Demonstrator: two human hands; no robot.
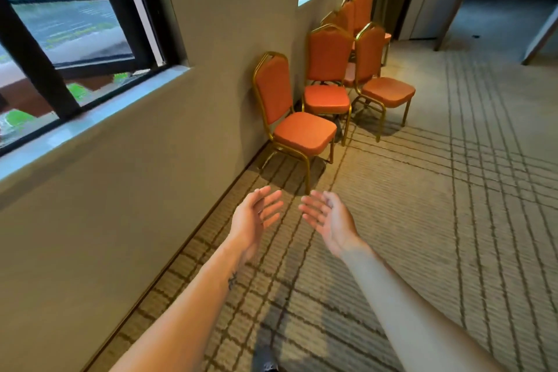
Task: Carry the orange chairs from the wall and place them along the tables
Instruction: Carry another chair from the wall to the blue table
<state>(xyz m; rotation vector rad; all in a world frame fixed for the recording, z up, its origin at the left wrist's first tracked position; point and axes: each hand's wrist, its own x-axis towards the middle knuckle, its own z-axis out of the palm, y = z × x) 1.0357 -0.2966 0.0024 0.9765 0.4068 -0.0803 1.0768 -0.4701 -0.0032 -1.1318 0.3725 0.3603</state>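
Chairs [302,118] sit mid-frame, bunched along the wall [126,220] | your left hand [256,217] and right hand [327,217] are both out low center, fingers loose and spread, holding nothing | nearest chair's front leg is just above your fingertips | window [66,30] upper left, carpet [437,190] underfoot

I count three chairs [303,133] in front, and at least three more bunched behind. There are two hands, left hand [256,217] and right hand [330,220], and three windows [66,27].
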